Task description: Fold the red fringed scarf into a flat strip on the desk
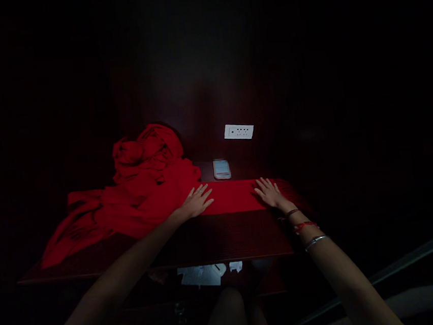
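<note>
A dim room, most of it lost in shadow, with a dark red-brown tabletop (pixel 224 238) standing against a dark wall (pixel 202 97). Out on the far left, a loose tail of red cloth (pixel 147 200) trails toward the near edge, and just beyond it the fabric climbs into a big crumpled heap, fold over fold! Moving right, here's the left hand (pixel 196 204), palm down where the heap gives way to a smooth, flat strip; fingers spread, grip wide, nothing pinched. Down below the tabletop's edge, white papers (pixel 200 276) catch a little light, and a small crumpled white piece (pixel 236 267) sits just beside them. Back up top, a phone (pixel 221 168) lies right behind the flat strip, its screen too blurred to read, and farther right a white socket plate (pixel 238 131) shows on the wall. And there's the right hand (pixel 270 194), palm down on the strip near its right end, fingers fanned, grip wide too, the flat red stretch lying between the hands! Along that forearm: a dark band (pixel 292 212), a red bracelet (pixel 306 225), a silver bangle (pixel 316 242).
</note>
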`<act>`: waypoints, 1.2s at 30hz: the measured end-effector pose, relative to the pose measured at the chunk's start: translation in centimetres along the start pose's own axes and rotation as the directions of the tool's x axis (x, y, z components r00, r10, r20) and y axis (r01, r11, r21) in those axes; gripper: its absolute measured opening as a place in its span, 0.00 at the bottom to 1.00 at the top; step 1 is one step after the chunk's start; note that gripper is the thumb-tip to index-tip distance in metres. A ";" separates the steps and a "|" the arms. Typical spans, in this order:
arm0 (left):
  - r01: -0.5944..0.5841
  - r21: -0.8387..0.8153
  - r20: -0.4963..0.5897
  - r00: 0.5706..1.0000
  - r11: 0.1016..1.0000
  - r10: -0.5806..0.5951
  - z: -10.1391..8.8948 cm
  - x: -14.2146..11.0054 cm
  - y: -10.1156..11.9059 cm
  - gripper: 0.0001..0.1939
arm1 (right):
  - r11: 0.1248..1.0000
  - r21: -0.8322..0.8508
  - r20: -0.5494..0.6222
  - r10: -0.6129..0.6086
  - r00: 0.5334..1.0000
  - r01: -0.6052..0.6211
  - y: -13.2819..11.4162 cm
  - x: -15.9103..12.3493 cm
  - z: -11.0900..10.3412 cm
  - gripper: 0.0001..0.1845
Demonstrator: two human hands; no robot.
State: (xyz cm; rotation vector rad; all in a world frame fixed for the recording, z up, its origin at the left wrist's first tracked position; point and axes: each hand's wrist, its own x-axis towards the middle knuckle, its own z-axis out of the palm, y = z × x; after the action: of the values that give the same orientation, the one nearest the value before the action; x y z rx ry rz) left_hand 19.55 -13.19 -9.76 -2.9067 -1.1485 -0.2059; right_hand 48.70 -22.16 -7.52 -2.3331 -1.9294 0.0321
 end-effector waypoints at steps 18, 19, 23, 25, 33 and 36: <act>-0.426 0.221 0.038 0.903 0.877 0.428 -3.6 -4.8 -3.4 0.16 | 0.743 0.046 -0.192 -0.649 0.736 0.667 -12.3 -2.4 3.4 0.26; -0.412 0.217 0.005 0.907 0.885 0.421 -3.4 -4.6 -3.5 0.12 | 0.726 0.038 -0.220 -0.665 0.714 0.687 -12.4 -2.5 3.2 0.26; -0.391 0.175 -0.083 0.909 0.904 0.409 -2.5 -4.2 -3.8 0.10 | 0.698 -0.012 -0.273 -0.691 0.669 0.716 -13.0 -2.7 2.8 0.20; -0.401 0.158 -0.101 0.903 0.903 0.418 -2.3 -4.2 -4.0 0.11 | 0.709 -0.063 -0.275 -0.689 0.671 0.702 -13.2 -2.7 2.8 0.16; -0.415 0.161 -0.156 0.885 0.896 0.438 -2.1 -4.7 -4.1 0.11 | 0.716 -0.273 -0.275 -0.698 0.661 0.643 -13.1 -2.5 3.0 0.13; -0.411 0.203 -0.153 0.883 0.889 0.443 -1.9 -4.7 -4.0 0.11 | 0.698 -0.298 -0.272 -0.716 0.643 0.651 -13.2 -2.6 2.9 0.13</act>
State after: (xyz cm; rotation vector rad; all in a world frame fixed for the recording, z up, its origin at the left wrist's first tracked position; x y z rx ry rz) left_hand 13.20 -13.61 -8.60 -2.8198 -0.4491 -0.3570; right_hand 35.05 -22.09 -9.27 -1.3540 -2.5184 -0.6208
